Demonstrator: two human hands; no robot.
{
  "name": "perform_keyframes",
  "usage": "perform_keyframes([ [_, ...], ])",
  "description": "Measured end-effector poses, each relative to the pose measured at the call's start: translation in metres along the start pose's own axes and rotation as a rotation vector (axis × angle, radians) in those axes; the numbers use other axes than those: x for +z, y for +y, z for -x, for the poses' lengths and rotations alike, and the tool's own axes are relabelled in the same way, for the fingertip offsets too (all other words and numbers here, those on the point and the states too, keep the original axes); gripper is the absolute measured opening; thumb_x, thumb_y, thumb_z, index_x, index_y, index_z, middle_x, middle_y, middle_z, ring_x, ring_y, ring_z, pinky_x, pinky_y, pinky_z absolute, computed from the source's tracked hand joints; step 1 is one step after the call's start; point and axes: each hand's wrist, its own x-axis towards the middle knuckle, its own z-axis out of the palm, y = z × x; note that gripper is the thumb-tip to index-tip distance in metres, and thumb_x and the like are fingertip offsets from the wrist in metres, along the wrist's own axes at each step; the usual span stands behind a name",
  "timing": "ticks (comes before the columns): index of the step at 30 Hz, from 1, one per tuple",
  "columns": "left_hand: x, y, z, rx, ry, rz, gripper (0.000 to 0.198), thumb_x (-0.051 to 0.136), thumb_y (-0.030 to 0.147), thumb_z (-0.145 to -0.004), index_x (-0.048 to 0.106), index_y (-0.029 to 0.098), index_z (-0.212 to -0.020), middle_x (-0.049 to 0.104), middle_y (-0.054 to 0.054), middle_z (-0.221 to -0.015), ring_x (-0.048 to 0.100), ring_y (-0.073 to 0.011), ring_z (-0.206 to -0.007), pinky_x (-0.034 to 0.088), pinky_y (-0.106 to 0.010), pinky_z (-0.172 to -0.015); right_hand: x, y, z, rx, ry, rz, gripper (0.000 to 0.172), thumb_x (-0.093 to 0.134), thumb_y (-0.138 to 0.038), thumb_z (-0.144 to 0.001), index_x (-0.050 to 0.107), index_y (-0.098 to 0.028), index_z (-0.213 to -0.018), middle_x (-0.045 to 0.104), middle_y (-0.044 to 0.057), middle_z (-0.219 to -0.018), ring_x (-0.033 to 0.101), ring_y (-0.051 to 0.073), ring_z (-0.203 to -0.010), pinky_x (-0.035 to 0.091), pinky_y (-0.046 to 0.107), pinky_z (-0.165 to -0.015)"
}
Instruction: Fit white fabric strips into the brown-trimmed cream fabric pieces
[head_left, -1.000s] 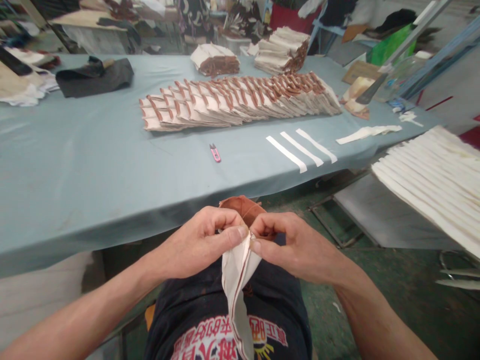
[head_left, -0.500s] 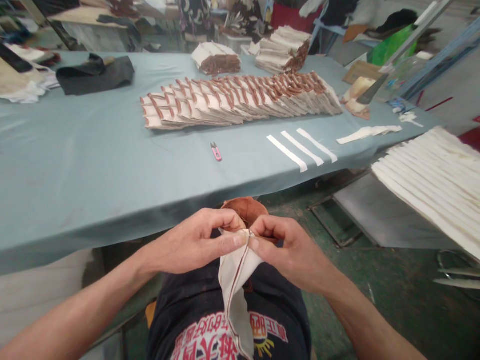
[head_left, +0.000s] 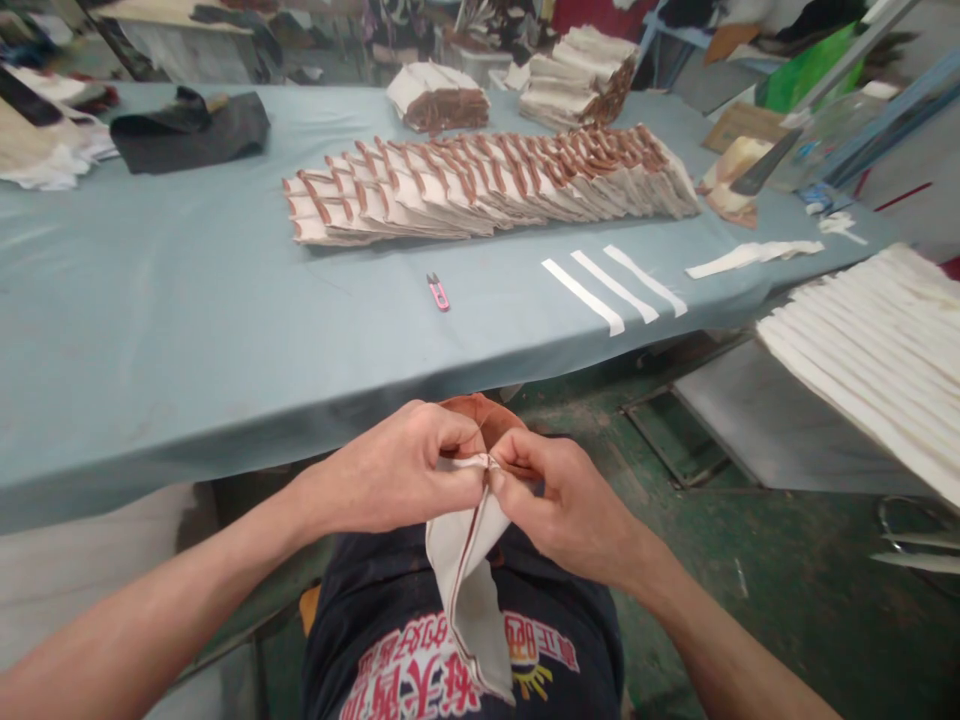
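Note:
Close to my lap, a sewn fabric piece [head_left: 469, 560] hangs down, off-white with a dark brown seam along it and reddish-brown material [head_left: 484, 412] on its far side. My left hand [head_left: 420, 465] pinches its top edge between thumb and fingers. From the other side my right hand [head_left: 551, 495] pinches the same edge, the two thumbs almost meeting at the seam. What lies under the fingertips is hidden. On the table beyond my hands lies a pair of pink thread snips [head_left: 438, 293].
The blue-covered table [head_left: 187, 330] carries a long row of overlapping brown-and-white pieces [head_left: 480, 185], two stacks behind it, and three white strips [head_left: 615, 285]. A black cloth [head_left: 191, 130] lies at the left. Layered white fabric [head_left: 885, 350] sits to the right.
Both hands keep their pinch and have come slightly closer together over the seam. The hanging fabric has swung a little. The table's contents appear slightly higher and further right as my view shifted.

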Motion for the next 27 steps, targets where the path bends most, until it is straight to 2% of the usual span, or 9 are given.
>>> perform_keyframes([
  [3, 0.005, -0.010, 0.001, -0.049, -0.043, 0.159, 0.017, 0.056, 0.023, -0.080, 0.057, 0.015, -0.065, 0.042, 0.006, -0.060, 0.034, -0.0081, -0.057, 0.025, -0.023, -0.051, 0.004, 0.005, -0.001, -0.044, -0.023, 0.026, 0.014, 0.054, -0.022, -0.087, 0.052, -0.020, -0.073, 0.054, -0.003, -0.065, 0.047, 0.011, -0.060, 0.031, 0.025, -0.056],
  [8, 0.014, -0.032, 0.005, -0.122, -0.167, 0.590, 0.023, 0.065, 0.034, -0.079, 0.062, 0.012, -0.073, 0.051, 0.005, -0.062, 0.039, -0.0077, -0.056, 0.033, -0.022, -0.056, 0.005, 0.009, -0.001, 0.002, -0.143, -0.191, 0.019, 0.054, -0.028, -0.089, 0.050, -0.021, -0.072, 0.050, -0.005, -0.061, 0.043, 0.011, -0.058, 0.033, 0.025, -0.056],
  [11, 0.017, -0.035, 0.006, -0.126, -0.175, 0.680, 0.029, 0.071, 0.039, -0.080, 0.066, 0.010, -0.079, 0.057, 0.003, -0.067, 0.043, -0.0080, -0.058, 0.036, -0.022, -0.059, 0.001, 0.009, -0.001, 0.002, -0.175, -0.260, 0.021, 0.054, -0.033, -0.090, 0.051, -0.021, -0.073, 0.053, -0.004, -0.062, 0.046, 0.012, -0.060, 0.035, 0.025, -0.057],
  [19, 0.013, -0.012, 0.008, -0.096, -0.113, 0.548, 0.021, 0.069, 0.030, -0.085, 0.068, 0.010, -0.079, 0.059, 0.001, -0.070, 0.046, -0.0091, -0.062, 0.038, -0.022, -0.060, -0.013, -0.004, 0.006, -0.139, 0.001, 0.110, 0.013, 0.061, -0.020, -0.083, 0.057, -0.019, -0.070, 0.056, -0.004, -0.063, 0.048, 0.011, -0.058, 0.032, 0.027, -0.057],
  [23, 0.012, -0.007, 0.007, -0.059, -0.098, 0.423, 0.022, 0.065, 0.030, -0.088, 0.068, 0.011, -0.079, 0.058, 0.002, -0.069, 0.046, -0.0099, -0.063, 0.039, -0.022, -0.060, -0.018, -0.004, 0.008, -0.145, -0.022, 0.090, 0.012, 0.060, -0.018, -0.085, 0.063, -0.019, -0.073, 0.067, -0.002, -0.068, 0.056, 0.012, -0.060, 0.037, 0.026, -0.059],
  [27, 0.010, -0.001, 0.006, -0.022, -0.064, 0.231, 0.016, 0.062, 0.025, -0.087, 0.069, 0.013, -0.079, 0.060, 0.002, -0.071, 0.050, -0.0108, -0.066, 0.040, -0.021, -0.060, -0.021, -0.003, 0.005, -0.139, -0.069, 0.051, 0.015, 0.057, -0.018, -0.086, 0.063, -0.019, -0.072, 0.066, -0.002, -0.066, 0.056, 0.011, -0.057, 0.037, 0.025, -0.056],
])
